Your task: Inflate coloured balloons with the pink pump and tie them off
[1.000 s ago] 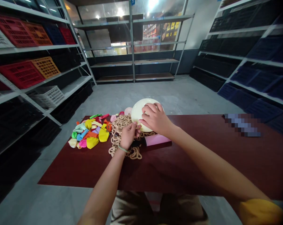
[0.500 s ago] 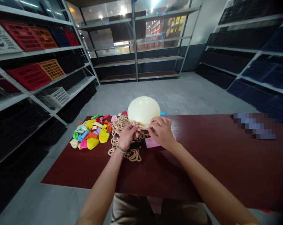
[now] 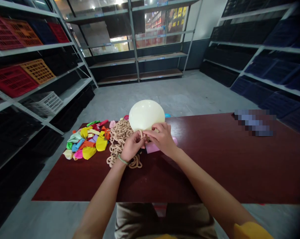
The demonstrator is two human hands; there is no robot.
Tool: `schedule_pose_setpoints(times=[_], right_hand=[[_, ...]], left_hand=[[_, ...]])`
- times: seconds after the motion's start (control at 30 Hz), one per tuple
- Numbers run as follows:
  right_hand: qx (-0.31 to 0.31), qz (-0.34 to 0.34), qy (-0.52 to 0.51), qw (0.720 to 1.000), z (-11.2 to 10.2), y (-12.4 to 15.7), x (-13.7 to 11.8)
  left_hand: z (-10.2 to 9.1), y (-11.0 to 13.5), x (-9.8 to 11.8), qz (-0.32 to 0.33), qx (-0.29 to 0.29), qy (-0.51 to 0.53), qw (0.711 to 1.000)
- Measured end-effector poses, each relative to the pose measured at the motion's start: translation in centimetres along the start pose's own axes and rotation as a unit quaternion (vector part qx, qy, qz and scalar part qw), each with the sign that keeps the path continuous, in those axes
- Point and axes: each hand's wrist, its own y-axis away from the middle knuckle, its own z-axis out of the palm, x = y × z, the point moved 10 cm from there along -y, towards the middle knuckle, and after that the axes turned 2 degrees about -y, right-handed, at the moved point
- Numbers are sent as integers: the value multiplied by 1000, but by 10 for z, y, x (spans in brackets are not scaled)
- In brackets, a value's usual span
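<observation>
Pale balloon (image 3: 147,114): inflated and round; we find it at the far side of the tabletop (image 3: 214,159), left of centre, its neck toward us and both grips at that neck.
Left grip (image 3: 133,146): closed, thumb and fingers pinching the neck just below the round body.
Right grip (image 3: 162,137): fingers bent, thumb and fingertips at the same neck, meeting the left ones; the overlap hides the contact, so we cannot tell whether it is closed on the rubber.
Green band (image 3: 123,159): around the left wrist.
Tan rope (image 3: 120,131): heaped in loops on the tabletop, left of the pale balloon and partly behind the left grip; a few loops show nearer to us, beside the wrist.
Pink tube (image 3: 152,147): lying on the tabletop beneath the grips, partly covered by the right one.
Limp balloons (image 3: 90,141): a loose, flat pile left of the rope; we note yellow, orange, blue, green and pink.
Blue patch (image 3: 167,115): just beyond the pale balloon's right side, mostly hidden; we cannot identify it.
Blurred item (image 3: 254,122): far right of the tabletop, well apart from both grips; pixelated.
Crates: red (image 3: 14,79) beside orange (image 3: 37,71) on the left shelves.
</observation>
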Motion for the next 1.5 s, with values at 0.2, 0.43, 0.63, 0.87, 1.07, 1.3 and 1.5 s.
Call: schedule_pose_setpoints(times=[0.2, 0.43, 0.63, 0.87, 1.07, 1.3, 1.5], right_hand=[[-6, -24, 16, 1000, 0, 0, -6], [4, -44, 4, 999, 1, 1, -15], [7, -21, 12, 1000, 6, 2, -20], [45, 12, -67, 997, -2, 5, -15], [47, 27, -100, 994, -8, 0, -9], [27, -40, -85, 995, -7, -1, -15], [20, -49, -94, 994, -5, -2, -13]], left_hand=[[4, 4, 5, 12, -4, -58, 998], [-9, 5, 5, 15, 56, -56, 997], [-24, 14, 9, 35, 161, -124, 979], [-28, 17, 8, 78, 177, -114, 974], [-22, 21, 22, 161, 148, -197, 956], [-22, 20, 24, 184, 114, -196, 956], [-20, 14, 16, 152, 69, -126, 978]])
